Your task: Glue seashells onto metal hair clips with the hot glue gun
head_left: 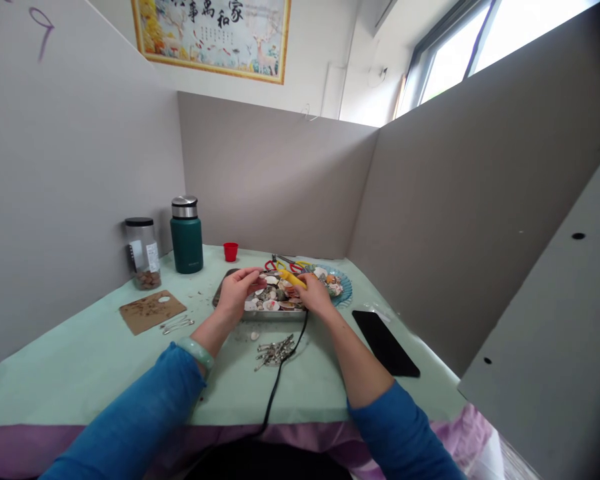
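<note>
My right hand (316, 295) is wrapped round a yellow corded hand tool (293, 279) whose exact kind I cannot make out. A black cord (275, 387) runs from near that hand down over the table's front edge. My left hand (237, 293) faces the tool's tip with thumb and fingers pinched together; whatever is between them is too small to name. Both hands are above a metal tray (275, 316) full of seashells (271, 305). In front of the tray lies a pile of small silvery metal pieces (275, 351), with a single pale shell (255, 336) nearby.
A blue plate (349, 287) of shells stands right of the tray, with red- and yellow-handled tools (296, 267) behind. A black phone (386, 343) lies at right. Leftward are a green flask (187, 240), a jar (144, 257), brown card (153, 311) and a red cup (231, 252). Partitions enclose the table.
</note>
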`<act>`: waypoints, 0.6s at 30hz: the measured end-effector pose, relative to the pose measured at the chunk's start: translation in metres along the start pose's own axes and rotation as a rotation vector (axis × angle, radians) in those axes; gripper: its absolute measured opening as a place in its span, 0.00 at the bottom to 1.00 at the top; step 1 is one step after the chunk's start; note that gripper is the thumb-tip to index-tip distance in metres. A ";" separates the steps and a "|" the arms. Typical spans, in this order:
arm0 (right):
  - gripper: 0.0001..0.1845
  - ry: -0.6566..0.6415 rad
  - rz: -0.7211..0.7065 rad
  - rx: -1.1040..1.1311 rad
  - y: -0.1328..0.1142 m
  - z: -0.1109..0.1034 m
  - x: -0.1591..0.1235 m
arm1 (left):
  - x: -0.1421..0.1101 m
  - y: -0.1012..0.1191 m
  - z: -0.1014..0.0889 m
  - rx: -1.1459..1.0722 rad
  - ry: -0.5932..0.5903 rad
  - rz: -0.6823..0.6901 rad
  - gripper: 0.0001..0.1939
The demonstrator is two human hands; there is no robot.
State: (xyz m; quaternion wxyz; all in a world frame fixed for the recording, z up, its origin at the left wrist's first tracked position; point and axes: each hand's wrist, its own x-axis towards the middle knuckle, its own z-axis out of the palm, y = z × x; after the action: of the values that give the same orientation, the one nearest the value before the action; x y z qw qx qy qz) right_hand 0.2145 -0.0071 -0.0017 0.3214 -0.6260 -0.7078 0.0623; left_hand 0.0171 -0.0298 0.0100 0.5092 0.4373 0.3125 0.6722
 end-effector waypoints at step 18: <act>0.19 -0.050 -0.116 1.132 -0.023 -0.013 -0.012 | 0.003 -0.003 -0.003 0.017 0.001 0.008 0.19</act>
State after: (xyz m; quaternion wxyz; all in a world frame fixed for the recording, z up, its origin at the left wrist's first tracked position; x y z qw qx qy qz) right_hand 0.2021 -0.0272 0.0158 0.5928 -0.3148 -0.6045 0.4290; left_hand 0.0152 -0.0264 0.0066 0.5027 0.4424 0.3169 0.6717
